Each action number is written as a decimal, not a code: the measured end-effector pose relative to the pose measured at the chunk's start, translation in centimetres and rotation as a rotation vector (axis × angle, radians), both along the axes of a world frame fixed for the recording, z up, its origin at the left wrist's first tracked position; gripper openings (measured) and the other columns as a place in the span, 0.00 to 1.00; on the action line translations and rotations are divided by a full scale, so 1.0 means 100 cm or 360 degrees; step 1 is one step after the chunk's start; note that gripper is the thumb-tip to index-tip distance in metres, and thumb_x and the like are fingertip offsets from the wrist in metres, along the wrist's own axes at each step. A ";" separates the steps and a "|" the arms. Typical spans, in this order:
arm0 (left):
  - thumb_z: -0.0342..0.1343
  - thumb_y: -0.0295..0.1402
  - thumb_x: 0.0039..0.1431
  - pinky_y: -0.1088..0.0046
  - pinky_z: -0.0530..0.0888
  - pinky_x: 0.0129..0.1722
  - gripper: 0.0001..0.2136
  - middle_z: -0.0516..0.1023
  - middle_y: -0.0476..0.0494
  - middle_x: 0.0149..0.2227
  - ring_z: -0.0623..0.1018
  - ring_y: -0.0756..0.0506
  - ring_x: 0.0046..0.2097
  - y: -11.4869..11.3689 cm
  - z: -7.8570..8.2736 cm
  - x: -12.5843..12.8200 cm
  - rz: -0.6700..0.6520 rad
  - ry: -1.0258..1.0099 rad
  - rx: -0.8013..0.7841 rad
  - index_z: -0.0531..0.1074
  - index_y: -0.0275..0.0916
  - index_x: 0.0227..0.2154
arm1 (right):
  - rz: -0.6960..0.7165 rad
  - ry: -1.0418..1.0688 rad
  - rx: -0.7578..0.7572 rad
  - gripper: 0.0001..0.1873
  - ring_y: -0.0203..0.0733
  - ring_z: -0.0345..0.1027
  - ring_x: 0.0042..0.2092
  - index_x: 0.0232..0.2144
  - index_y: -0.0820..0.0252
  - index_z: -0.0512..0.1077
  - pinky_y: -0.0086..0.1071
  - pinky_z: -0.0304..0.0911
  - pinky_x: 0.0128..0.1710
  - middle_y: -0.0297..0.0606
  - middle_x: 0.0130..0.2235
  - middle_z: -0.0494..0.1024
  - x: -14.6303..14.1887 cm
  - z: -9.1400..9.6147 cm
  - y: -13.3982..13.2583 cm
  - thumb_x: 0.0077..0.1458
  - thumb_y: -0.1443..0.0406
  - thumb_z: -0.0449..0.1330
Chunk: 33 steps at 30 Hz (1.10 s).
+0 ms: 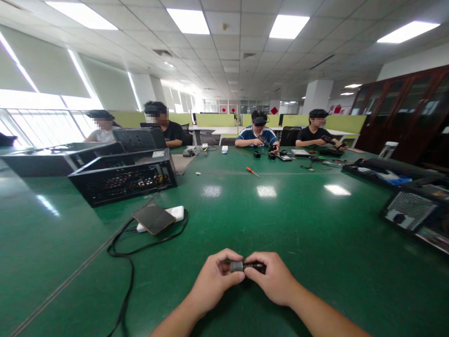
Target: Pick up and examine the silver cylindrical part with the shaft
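Observation:
Close to the near side of the green table, my two hands meet fingertip to fingertip. Thumb and fingers of my left hand [212, 284] pinch a small grey cylinder [237, 267] with a ridged-looking side. My right hand [277, 282] closes around a slim dark rod-like piece [253, 266] that lines up with the cylinder. Whether these are one object or two pieces pressed together, I cannot tell. My fingers hide part of both.
The green table [224, 220] bears a dark flat phone-like slab [154, 218] on a white power strip [179, 213] with a black cable [130, 276], open computer cases [122, 182] left, another case [410, 210] right, and an orange screwdriver [250, 170]. Several people sit opposite.

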State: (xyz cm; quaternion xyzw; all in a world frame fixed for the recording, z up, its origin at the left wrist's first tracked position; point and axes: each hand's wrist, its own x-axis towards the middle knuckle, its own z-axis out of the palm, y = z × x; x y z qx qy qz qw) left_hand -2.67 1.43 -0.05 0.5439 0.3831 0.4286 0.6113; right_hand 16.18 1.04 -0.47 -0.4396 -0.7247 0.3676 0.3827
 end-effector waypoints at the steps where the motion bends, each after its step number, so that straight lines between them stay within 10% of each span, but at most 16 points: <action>1: 0.71 0.29 0.41 0.75 0.68 0.35 0.15 0.73 0.48 0.31 0.72 0.49 0.34 0.000 0.000 0.000 0.0004 -0.0003 0.0001 0.74 0.35 0.33 | -0.0001 -0.0002 0.0001 0.07 0.39 0.71 0.34 0.34 0.58 0.79 0.29 0.60 0.35 0.34 0.32 0.80 0.000 0.000 0.000 0.53 0.65 0.61; 33: 0.70 0.27 0.43 0.76 0.71 0.36 0.16 0.77 0.47 0.32 0.75 0.49 0.34 0.001 0.000 0.005 0.0015 0.0127 -0.0019 0.74 0.35 0.36 | 0.0076 -0.0006 0.0073 0.08 0.39 0.74 0.37 0.36 0.57 0.78 0.30 0.63 0.38 0.34 0.35 0.81 0.010 -0.003 0.002 0.55 0.64 0.60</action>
